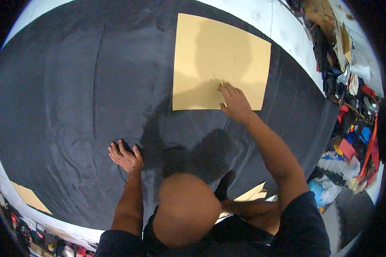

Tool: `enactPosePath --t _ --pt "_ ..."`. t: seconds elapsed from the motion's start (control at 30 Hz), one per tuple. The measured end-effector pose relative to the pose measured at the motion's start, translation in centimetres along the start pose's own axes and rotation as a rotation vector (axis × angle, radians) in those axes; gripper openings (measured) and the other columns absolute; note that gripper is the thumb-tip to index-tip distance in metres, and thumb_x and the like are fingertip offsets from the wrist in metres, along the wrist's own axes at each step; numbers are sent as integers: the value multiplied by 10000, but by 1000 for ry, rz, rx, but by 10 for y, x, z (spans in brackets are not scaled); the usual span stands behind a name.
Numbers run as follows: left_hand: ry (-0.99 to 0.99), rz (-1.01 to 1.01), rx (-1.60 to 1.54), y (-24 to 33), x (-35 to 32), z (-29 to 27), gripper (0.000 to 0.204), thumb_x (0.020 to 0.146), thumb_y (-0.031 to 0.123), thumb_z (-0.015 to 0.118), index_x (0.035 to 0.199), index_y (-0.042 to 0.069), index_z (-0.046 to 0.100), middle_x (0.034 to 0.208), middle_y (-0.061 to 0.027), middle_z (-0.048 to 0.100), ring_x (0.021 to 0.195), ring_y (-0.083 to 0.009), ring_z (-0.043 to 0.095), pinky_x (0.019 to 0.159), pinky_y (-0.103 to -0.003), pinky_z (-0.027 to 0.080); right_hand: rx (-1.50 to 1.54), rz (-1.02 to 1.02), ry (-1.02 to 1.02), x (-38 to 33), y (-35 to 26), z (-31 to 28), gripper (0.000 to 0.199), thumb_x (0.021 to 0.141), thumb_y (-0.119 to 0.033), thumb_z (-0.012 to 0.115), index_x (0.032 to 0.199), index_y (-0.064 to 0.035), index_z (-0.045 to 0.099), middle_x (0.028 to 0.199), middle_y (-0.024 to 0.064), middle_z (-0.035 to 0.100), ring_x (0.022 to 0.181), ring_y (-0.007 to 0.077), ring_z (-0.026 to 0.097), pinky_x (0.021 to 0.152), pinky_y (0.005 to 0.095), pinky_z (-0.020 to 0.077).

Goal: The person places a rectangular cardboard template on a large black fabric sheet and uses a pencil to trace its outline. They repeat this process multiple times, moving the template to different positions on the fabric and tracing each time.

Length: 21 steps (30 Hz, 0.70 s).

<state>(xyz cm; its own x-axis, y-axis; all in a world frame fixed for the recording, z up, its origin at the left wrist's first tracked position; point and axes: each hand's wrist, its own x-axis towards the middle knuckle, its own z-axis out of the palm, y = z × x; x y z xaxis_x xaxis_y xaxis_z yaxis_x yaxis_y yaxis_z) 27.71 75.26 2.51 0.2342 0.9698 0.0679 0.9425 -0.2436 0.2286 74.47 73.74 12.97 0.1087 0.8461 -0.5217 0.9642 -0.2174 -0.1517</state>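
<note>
A wide sheet of black fabric [128,73], with a few creases and a long seam-like line on its left, spreads under both hands. Resting flat on it, fingers spread, is my left hand [126,158]; it holds nothing. A tan rectangular board [240,47], like cardboard, lies on the fabric at the far right of centre. Over the board's lower right part reaches my right hand [236,100], fingers bent round a small thin pale stick [221,83] whose tip is near the board. What kind of stick it is, I cannot make out.
Beyond the fabric shows a white surface [253,17]. Along the right edge lies a heap of mixed scraps [347,150] and plastic. Another tan piece [30,198] sits at the lower left edge, and more tan pieces [253,192] lie beside my leg.
</note>
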Motion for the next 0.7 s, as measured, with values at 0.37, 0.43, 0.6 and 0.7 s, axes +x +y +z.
enactPosePath --t 0.37,0.43,0.6,0.7 --pt "90 58 15 -2 -1 14 636 962 466 532 1452 67 459 1519 -234 384 1439 -441 298 1161 -617 232 -192 -253 199 -37 32 47 570 795 -132 662 1329 3 515 1409 204 527 1377 347 454 1153 490 358" --pt "107 38 42 -2 -5 11 636 964 466 525 1451 61 462 1516 -229 394 1435 -442 307 1160 -615 234 -170 -291 224 -32 35 52 545 816 -127 643 1329 4 514 1381 205 547 1356 351 475 1142 486 374" --pt "55 37 4 4 -3 3 624 960 424 555 1444 40 469 1526 -241 377 1438 -451 291 1167 -604 215 -106 -408 221 -41 47 60 440 871 -109 595 1294 3 541 1294 201 598 1270 361 549 1103 474 418" --pt "73 54 -98 -10 -6 5 615 949 380 590 1436 25 471 1512 -255 380 1429 -449 301 1168 -583 217 18 -459 184 -43 47 42 426 879 -119 599 1285 1 550 1246 207 622 1183 389 599 1053 466 459"
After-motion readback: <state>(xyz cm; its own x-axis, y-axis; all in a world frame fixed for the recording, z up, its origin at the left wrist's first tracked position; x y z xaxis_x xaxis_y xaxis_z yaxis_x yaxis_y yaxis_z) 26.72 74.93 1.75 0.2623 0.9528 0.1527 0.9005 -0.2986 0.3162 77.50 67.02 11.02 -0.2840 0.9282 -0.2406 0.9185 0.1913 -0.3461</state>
